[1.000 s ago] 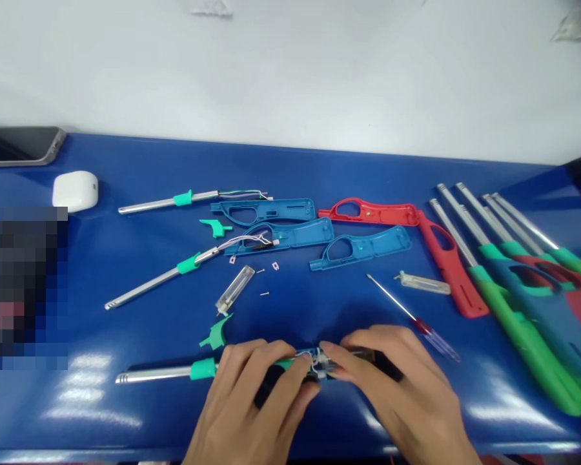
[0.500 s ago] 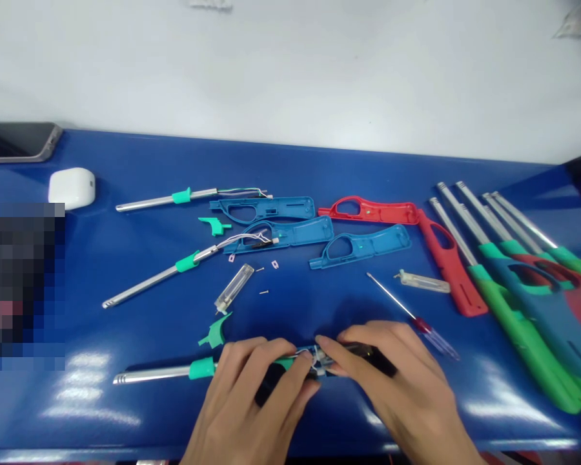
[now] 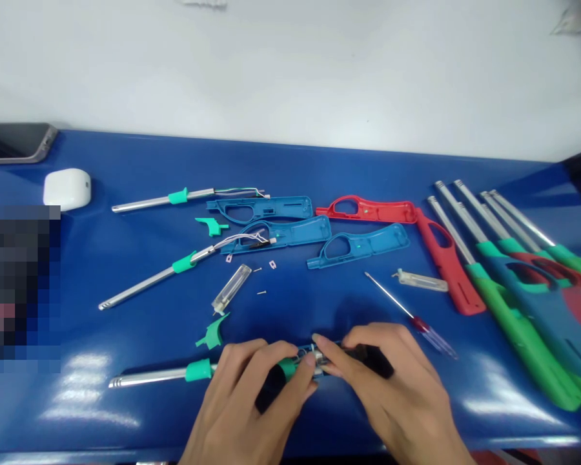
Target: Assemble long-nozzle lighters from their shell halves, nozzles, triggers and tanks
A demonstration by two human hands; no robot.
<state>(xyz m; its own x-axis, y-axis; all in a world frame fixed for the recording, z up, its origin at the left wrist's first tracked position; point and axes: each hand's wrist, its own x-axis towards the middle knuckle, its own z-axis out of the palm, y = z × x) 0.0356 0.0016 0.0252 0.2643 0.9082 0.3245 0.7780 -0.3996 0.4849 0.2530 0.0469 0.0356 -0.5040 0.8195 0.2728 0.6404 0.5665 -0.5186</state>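
Note:
At the front of the table lies a partly opened gas lighter (image 3: 198, 371), its metal tube pointing left. My left hand (image 3: 252, 394) is closed around its blue body, thumb pressed at the inner parts. My right hand (image 3: 397, 381) grips the other end, with thumb and index finger pinching near the clear piece in the middle. The fingers hide most of the inside. Just beyond my left hand lies a green trigger (image 3: 214, 332). A clear fuel tank (image 3: 231, 289) sits farther off, beside tiny screws (image 3: 261, 292). Right of it rests a screwdriver (image 3: 416, 320) with a clear red handle.
Two metal tubes with wires (image 3: 150, 200) lie at left. Blue half-shells (image 3: 281, 208) and red half-shells (image 3: 377, 211) spread across the middle. Another fuel tank (image 3: 421, 281) lies at right, near several whole lighters (image 3: 527, 336). A white case (image 3: 68, 188) and a phone (image 3: 17, 142) are far left.
My fingers have shifted slightly at the middle of the lighter, the left thumb still pressing there. The whole view has drifted a little; the loose parts have stayed in place.

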